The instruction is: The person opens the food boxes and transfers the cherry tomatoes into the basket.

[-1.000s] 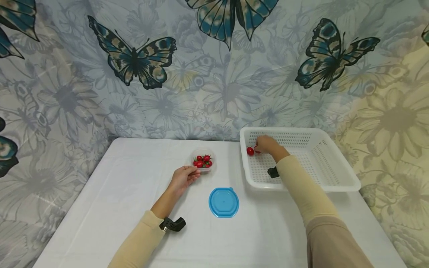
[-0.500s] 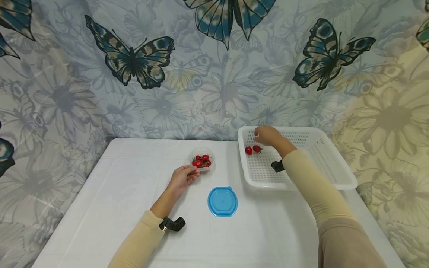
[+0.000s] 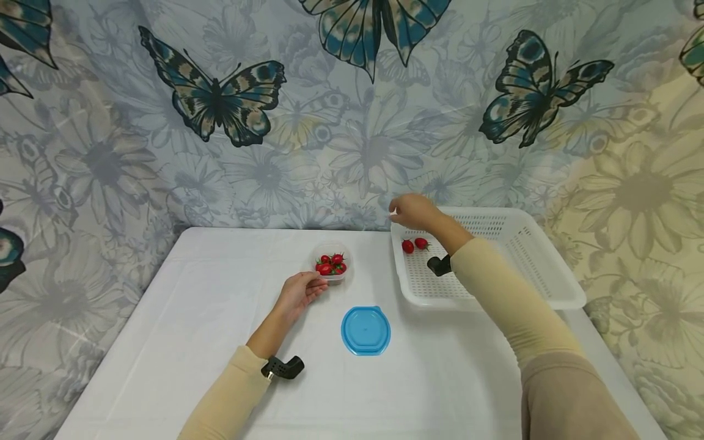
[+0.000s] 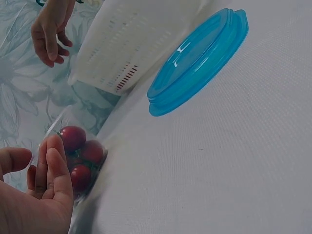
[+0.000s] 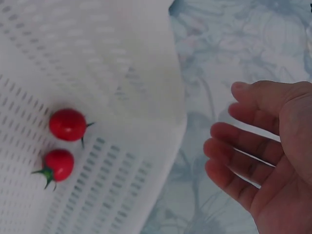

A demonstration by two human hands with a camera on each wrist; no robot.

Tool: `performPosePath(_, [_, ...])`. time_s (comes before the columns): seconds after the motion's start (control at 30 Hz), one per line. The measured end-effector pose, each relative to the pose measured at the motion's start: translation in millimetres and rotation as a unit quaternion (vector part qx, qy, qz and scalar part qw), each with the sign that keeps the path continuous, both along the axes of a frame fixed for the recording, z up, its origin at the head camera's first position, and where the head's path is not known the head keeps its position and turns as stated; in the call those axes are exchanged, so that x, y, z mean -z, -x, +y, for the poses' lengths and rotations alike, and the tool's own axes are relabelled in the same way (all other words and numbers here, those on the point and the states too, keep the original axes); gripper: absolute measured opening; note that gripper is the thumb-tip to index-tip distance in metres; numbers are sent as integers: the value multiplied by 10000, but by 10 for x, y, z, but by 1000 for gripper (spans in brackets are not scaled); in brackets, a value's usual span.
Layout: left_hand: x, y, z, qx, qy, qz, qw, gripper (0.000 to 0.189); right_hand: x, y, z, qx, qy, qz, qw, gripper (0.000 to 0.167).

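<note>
In the head view a small clear plastic container (image 3: pixel 332 278) holds several cherry tomatoes (image 3: pixel 332 264) with green stems. My left hand (image 3: pixel 299 293) has its thumb and fingers at the container's near-left rim; the left wrist view shows the rim running between them. My right hand (image 3: pixel 415 212) is above the back-left rim of a white plastic basket (image 3: pixel 555 299). In the right wrist view its loosely bent fingers (image 5: pixel 234 146) hold nothing. Two cherry tomatoes (image 3: pixel 415 244) lie on the basket floor at its left end.
A round blue lid (image 3: pixel 365 330) lies on the white-covered table (image 3: pixel 220 263), in front of the container. Behind the table hangs a patterned cloth (image 3: pixel 379 153) with butterflies and flowers. The right forearm crosses over the basket.
My right hand has risen off the cherry tomatoes in the basket, uncovering both, and moved back and left to the rim. My left hand stays at the container.
</note>
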State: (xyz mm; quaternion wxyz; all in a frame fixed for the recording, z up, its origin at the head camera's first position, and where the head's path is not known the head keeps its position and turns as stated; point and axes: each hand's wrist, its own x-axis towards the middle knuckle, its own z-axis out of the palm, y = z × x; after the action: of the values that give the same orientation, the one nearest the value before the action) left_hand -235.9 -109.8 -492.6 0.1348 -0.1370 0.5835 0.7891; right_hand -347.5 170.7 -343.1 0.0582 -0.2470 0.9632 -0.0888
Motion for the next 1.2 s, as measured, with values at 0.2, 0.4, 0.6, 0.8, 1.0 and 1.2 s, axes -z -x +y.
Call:
performPosePath(0.2, [5, 1, -20, -4, 7, 17, 10000, 24, 12, -9, -267, -413, -4, 95, 9991, 29])
performPosePath(0.4, [23, 24, -47, -60, -15, -25, 10000, 22, 48, -40, -528, -694, -26, 53, 9976, 26])
performPosePath(0.6, [7, 20, -58, -60, -29, -64, 10000, 20, 91, -65, -791, -813, -175, -105, 9965, 27])
performPosePath(0.8, [2, 12, -58, -84, -34, -39, 10000, 19, 148, -124, -1033, -1007, -368, -258, 9939, 27])
performPosePath(1.0, [1, 9, -52, -116, 0, -46, 9999, 17, 248, -177, -1224, -1248, -650, -353, 9894, 30])
performPosePath(1.2, [4, 20, -42, -65, 12, -36, 10000, 16, 345, -210, -1361, -1375, -548, -577, 9873, 30])
